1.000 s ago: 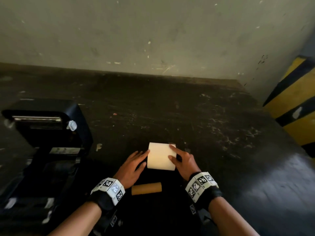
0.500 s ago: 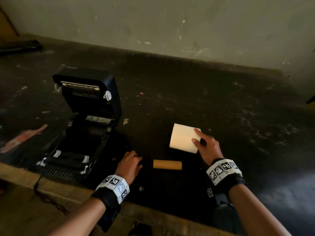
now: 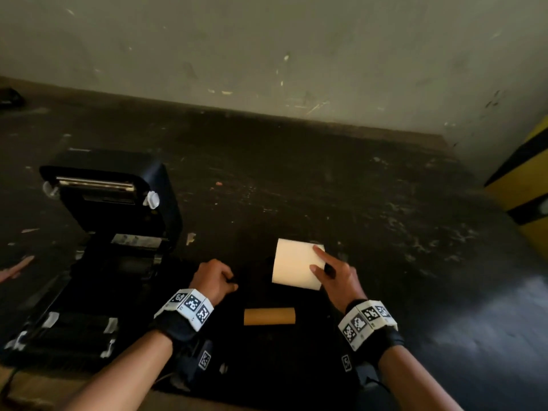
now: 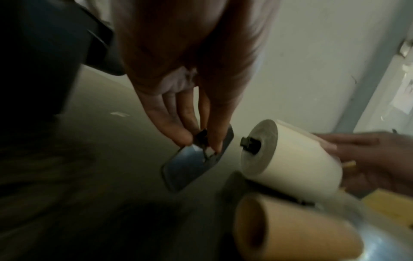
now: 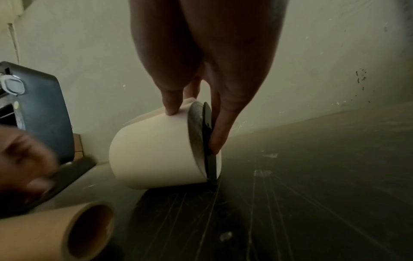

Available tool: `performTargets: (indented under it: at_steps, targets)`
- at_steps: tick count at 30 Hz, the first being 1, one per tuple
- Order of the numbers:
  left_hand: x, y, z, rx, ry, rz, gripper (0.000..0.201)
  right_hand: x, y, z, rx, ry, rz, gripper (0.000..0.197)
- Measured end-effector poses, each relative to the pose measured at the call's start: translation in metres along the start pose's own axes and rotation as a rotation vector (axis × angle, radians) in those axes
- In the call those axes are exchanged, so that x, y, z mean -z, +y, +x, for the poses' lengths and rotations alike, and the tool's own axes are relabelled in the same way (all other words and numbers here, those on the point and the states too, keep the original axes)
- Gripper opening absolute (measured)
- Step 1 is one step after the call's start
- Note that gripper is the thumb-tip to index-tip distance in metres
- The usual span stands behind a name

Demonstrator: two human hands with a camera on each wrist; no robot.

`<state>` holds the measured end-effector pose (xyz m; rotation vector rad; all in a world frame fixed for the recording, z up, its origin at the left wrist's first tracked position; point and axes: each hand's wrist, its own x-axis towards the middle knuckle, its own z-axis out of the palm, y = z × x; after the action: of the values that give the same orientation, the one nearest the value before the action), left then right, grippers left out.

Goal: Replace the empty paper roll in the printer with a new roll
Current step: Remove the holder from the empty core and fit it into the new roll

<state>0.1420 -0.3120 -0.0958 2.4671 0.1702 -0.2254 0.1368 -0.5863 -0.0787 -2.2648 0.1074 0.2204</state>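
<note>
The new cream paper roll [image 3: 296, 264] [image 4: 288, 159] [image 5: 156, 151] lies on the dark table, a black spindle tip [image 4: 250, 143] sticking out of its left end. My right hand [image 3: 335, 274] [image 5: 201, 123] grips the roll, thumb on its side and fingers on a black flange [image 5: 209, 144] at its right end. My left hand [image 3: 215, 280] [image 4: 196, 139] pinches a second black flange plate [image 4: 196, 159] just left of the roll. The empty brown cardboard core [image 3: 269, 316] [image 4: 290, 229] [image 5: 67, 233] lies nearer me. The black printer [image 3: 98, 262] stands open at left.
A pale wall [image 3: 267, 54] closes the table's back. A yellow and black striped post [image 3: 527, 191] stands at the right. The wooden table edge [image 3: 35, 390] runs under my left forearm. Someone's fingertip [image 3: 14, 269] shows at the far left.
My left hand left the roll, moved left and took hold of the black flange plate. The right hand stayed on the roll. The view swung left, bringing the printer in.
</note>
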Motion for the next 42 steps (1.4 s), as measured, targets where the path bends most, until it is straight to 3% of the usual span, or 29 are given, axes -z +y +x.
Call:
performTargets:
  at_steps: [4,11,21,33,38,42]
  targets:
    - [-0.005,0.026,0.020,-0.069,0.053,-0.082,0.010,0.004,-0.001,0.000,-0.019,-0.020,-0.004,0.050]
    - [-0.019,0.044,0.039,-0.113,0.006,-0.183,0.010,0.005,-0.007,-0.001,0.002,-0.011,0.036,0.049]
    - [-0.023,0.050,0.040,-0.283,-0.132,-0.332,0.035,0.001,-0.004,-0.002,0.019,0.039,0.069,0.049]
    - [-0.034,0.053,0.030,-0.246,-0.131,-0.299,0.048,-0.001,0.003,0.004,0.002,0.055,0.071,0.048]
    - [-0.036,0.059,0.030,-0.267,-0.033,-0.297,0.046,-0.002,0.003,0.002,-0.017,0.047,0.055,0.048]
    - [-0.030,0.060,0.031,-0.248,-0.192,-0.415,0.043,0.001,-0.001,-0.001,-0.004,0.034,0.056,0.049]
